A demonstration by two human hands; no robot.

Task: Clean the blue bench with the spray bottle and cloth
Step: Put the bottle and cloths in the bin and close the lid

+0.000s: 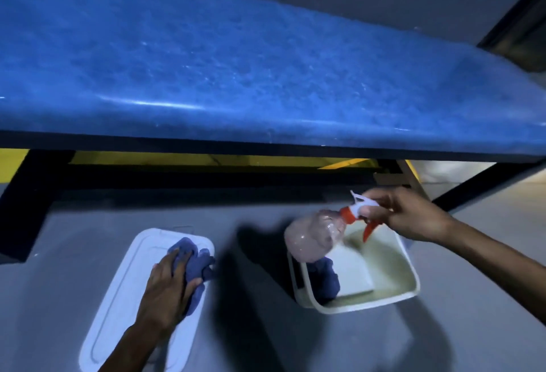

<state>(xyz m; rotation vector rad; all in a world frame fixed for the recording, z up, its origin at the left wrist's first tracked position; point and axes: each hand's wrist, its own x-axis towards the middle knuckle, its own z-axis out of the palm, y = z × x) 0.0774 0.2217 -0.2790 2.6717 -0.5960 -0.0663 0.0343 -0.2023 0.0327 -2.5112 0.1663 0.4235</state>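
Observation:
The blue bench (236, 61) stretches across the upper half of the view, its seat speckled and shiny along the front edge. Below it on the grey floor, my left hand (168, 289) presses down on a crumpled blue cloth (195, 265) lying on a white lid (118, 298). My right hand (407, 215) holds the white and red trigger head of a clear spray bottle (313, 238), which hangs tilted above the left end of a white tub (407, 283).
Inside the tub lie a second blue cloth (328, 280) and a white block (354, 274). Dark bench legs (26, 203) stand at left and right. A yellow strip (206, 160) runs under the seat. Grey floor surrounds the lid and tub.

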